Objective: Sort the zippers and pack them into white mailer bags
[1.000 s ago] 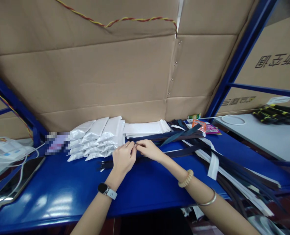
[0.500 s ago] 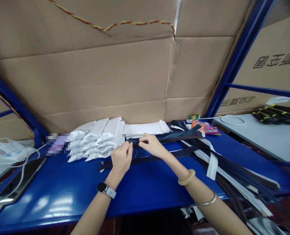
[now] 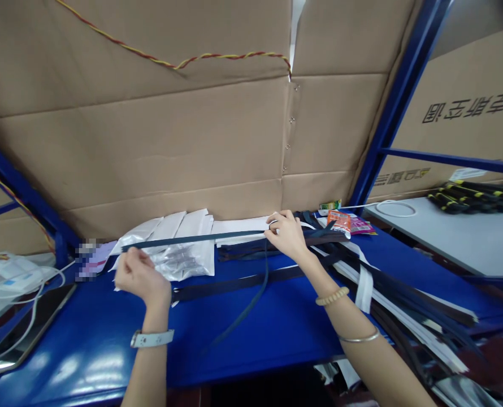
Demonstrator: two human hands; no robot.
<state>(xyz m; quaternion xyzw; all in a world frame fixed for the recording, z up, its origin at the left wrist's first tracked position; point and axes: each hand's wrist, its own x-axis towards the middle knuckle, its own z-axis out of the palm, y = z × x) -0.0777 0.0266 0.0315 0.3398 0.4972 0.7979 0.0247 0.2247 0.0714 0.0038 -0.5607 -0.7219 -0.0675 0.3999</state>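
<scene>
Stretched nearly straight, a dark teal strip (image 3: 192,239) spans the space between the two hands, above the blue table (image 3: 217,362) and in front of the white packets (image 3: 187,257). It looks narrow, flat and matt, like fabric tape, with smooth, even edges; finer detail is too small to tell. Its long axis runs from left to right across the view, climbing slightly towards the right, and its left end points to the pixelated patch beside the packets. The left hand (image 3: 140,275) pinches the strip near that end, fingers curled in. The right hand (image 3: 286,234) grips its other end between thumb and fingers. From the right hand a loose dark length (image 3: 257,297) hangs in a curve, down and leftwards over the table; whether it is joined to the strip cannot be told. Below the strip, a dark zipper (image 3: 234,286) lies on the table, roughly parallel to it.
</scene>
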